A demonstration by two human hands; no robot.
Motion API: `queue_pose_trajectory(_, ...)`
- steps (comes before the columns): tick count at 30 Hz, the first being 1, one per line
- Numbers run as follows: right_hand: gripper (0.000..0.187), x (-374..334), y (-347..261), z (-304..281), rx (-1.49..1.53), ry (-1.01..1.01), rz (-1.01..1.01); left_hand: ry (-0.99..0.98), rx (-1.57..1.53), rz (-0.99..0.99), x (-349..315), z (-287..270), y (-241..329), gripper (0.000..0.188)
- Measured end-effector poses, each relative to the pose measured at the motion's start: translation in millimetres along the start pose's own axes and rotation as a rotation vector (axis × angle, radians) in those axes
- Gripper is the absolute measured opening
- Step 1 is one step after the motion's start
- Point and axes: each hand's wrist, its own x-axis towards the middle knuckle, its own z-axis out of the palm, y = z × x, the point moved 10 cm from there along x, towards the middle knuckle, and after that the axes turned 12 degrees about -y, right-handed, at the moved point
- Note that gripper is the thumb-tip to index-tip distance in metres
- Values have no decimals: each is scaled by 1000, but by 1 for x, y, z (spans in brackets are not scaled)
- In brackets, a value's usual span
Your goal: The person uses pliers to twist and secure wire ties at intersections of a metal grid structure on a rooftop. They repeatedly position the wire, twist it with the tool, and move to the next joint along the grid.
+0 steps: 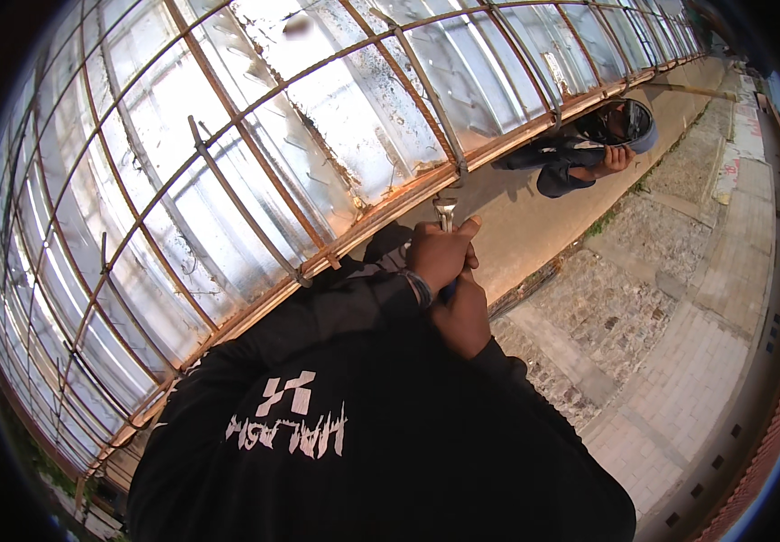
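Both my hands are closed on a tool that looks like pincers (445, 212), with a shiny metal head and a bit of blue handle. My left hand (440, 253) wraps round it just below the head, a dark band at its wrist. Below it, my right hand (464, 314) grips the handle, which the fingers mostly hide. The tool's head is up against the underside of a timber edge (381, 217), close to the lower end of a steel bar (456, 154). Whether its jaws bite on wire there, I cannot make out.
Rusty reinforcing bars (218, 172) form a grid over shiny metal sheets (327, 117) on the left and above. Beyond the edge, a co-worker in dark headgear (620, 126) has a hand (614, 161) raised. Far below lie a stone-and-concrete strip (607, 307) and paving (679, 397).
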Motion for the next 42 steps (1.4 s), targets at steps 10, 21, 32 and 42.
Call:
queue_pose_trajectory(10, 49, 11, 12, 12, 259, 256, -122, -52, -24, 67, -5, 2, 15, 42)
queue_pose_trajectory(21, 28, -15, -2, 72, 1697, -1533, -116, -881, -535, -82, -10, 51, -1, 34)
queue_pose_trajectory(32, 26, 40, 34, 41, 453, -202, -159, 26, 539, 129, -15, -10, 31, 42)
queue_pose_trajectory(42, 25, 18, 36, 32, 747, -590, -160, -722, 169, 229, -5, 53, -7, 22)
